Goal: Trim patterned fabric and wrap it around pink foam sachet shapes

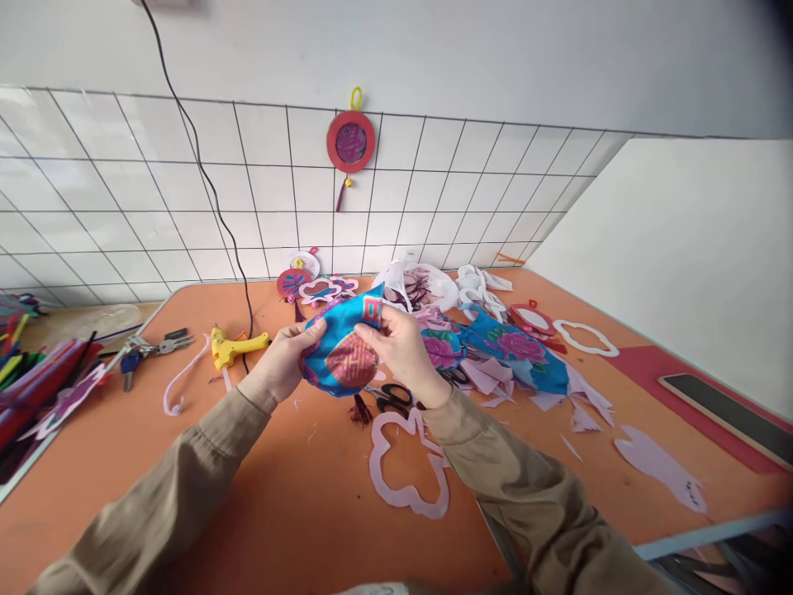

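Observation:
Between my two hands, raised above the orange table, is a piece of blue patterned fabric [326,337] with a gold and red motif. My left hand [290,355] pinches its left edge with the thumb on top. At the upper right, my right hand [396,343] grips the cloth between thumb and fingers. A dark red tassel [360,411] shows just below the fabric; whether it is attached I cannot tell. Black-handled scissors [395,398] lie behind my right wrist, partly covered. Closer to me rests a pink cloud-shaped paper frame [379,471].
A yellow glue gun [232,347] and keys [154,343] lie left on the orange table [248,512]. Flowered blue cloth [520,347] and paper scraps are heaped right, near a white plastic bag [443,285]. A round red ornament [334,142] hangs on the tiled wall.

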Tool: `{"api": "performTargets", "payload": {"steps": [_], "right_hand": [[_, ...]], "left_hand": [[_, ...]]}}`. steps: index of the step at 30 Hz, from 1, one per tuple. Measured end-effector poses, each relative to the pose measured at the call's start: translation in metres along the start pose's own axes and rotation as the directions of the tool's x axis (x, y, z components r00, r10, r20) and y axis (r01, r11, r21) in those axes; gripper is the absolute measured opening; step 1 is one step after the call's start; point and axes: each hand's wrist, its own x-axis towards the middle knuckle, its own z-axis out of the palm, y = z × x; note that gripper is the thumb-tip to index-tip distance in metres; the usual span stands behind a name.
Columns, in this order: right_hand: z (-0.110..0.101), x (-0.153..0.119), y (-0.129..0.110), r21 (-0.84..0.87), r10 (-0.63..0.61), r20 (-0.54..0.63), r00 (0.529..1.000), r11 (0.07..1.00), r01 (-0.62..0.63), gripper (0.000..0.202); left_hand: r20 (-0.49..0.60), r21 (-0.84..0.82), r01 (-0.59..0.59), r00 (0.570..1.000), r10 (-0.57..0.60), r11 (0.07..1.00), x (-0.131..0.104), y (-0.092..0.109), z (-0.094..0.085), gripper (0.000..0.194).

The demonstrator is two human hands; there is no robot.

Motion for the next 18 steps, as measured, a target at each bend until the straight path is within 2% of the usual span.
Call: {"api": "performTargets", "payload": {"steps": [5,8,14,18], "right_hand": [[0.0004,-0.0016,0.0021,-0.069,-0.045,0.014,0.999,0.997,0.046,0.013],[-0.0005,-0.0015,0.0021,-0.053,-0.034,0.018,0.999,0.998,0.035,0.012],[-0.0044,0.001,0.0014,-0.059,0.004,0.002,1.0,0.998,-0.004,0.013],[-0.006,0.0021,0.0048,-0.066,0.033,0.007,0.999,0.997,-0.032,0.017]], "left_hand": [[0.048,0.123,0.011,0.999,-0.017,0.992,-0.0005,-0.003,-0.0009,0.027],[0.038,0.165,-0.021,0.999,0.015,0.986,0.0007,-0.0048,-0.0026,0.031],[0.055,0.165,-0.072,0.996,0.064,0.984,0.0008,-0.0029,-0.0018,0.039],[0.068,0.153,-0.079,0.995,0.069,0.985,-0.0009,-0.0012,0.0,0.035]]}}
